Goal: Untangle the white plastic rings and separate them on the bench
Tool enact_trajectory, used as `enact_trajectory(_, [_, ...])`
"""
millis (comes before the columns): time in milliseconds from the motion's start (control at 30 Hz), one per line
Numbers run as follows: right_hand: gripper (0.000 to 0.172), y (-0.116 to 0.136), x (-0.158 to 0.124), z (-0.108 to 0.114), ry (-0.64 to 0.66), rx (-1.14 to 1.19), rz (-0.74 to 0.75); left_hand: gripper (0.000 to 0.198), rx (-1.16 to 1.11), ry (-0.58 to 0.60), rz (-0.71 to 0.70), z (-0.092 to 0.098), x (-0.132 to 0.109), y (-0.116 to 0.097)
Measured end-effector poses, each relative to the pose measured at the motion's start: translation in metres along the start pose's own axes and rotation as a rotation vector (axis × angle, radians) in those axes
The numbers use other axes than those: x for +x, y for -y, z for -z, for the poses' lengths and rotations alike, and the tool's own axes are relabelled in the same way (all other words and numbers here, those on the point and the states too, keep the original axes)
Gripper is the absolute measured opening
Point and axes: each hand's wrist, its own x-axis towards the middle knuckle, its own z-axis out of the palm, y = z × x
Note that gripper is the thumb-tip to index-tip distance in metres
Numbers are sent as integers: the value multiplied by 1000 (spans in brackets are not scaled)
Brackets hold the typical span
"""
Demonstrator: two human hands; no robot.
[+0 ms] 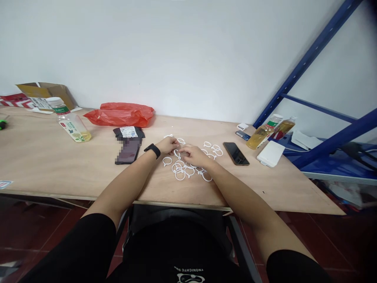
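Several white plastic rings [180, 175] with small tabs lie loosely on the wooden table [165, 188] in front of me, some overlapping. My left hand [169, 145], with a black watch at the wrist, has its fingers curled together at one white ring [177, 154]. From the right, my right hand [193, 155] reaches to the same ring, its fingers bent and closed near the ring's edge. Another ring [181, 141] lies just behind the hands, and a single one [167, 160] sits in front of my left hand.
A black packet [129, 151] and red plastic bag [120, 114] lie left of the rings. Farther left stand a tilted bottle [72, 125] and open carton [50, 92]. To the right are a phone [236, 153], white box [270, 153], bottle [262, 135] and blue metal frame [306, 53].
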Motion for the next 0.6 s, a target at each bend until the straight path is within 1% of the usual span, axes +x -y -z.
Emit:
enact_trajectory(67, [40, -3, 1, -1, 40, -30, 21, 9, -118, -5, -15, -2, 0, -2])
enact_trajectory(133, [36, -7, 1, 0, 70, -51, 26, 7, -261, 32, -51, -3, 0, -3])
enact_trajectory(167, [33, -9, 0, 0, 79, -62, 19, 10, -329, 63, -72, -4, 0, -3])
enact_trajectory(233, [28, -11, 0, 1, 85, -81, -3, 22, -431, 119, -102, -5, -1, -3])
enact_trajectory(300, [28, -13, -1, 1, 71, -82, -16, 29, -498, 137, -105, -6, -1, -4])
enact_trajectory(333, [29, -13, -1, 1, 56, -73, -20, 30, -539, 122, -95, -6, -2, -5])
enact_trajectory(400, [32, -14, -1, 0, 0, -30, -33, 28, -650, 56, -73, -6, -4, -8])
enact_trajectory(500, [27, -11, 0, -1, -121, 49, -67, 23, -789, -39, -46, -7, -7, -15])
enact_trajectory(533, [24, -10, 1, 0, -164, 75, -82, 21, -786, -57, -41, -7, -7, -16])
enact_trajectory(600, [23, -8, 1, 2, -230, 137, -126, 17, -690, -87, -52, -7, -8, -19])
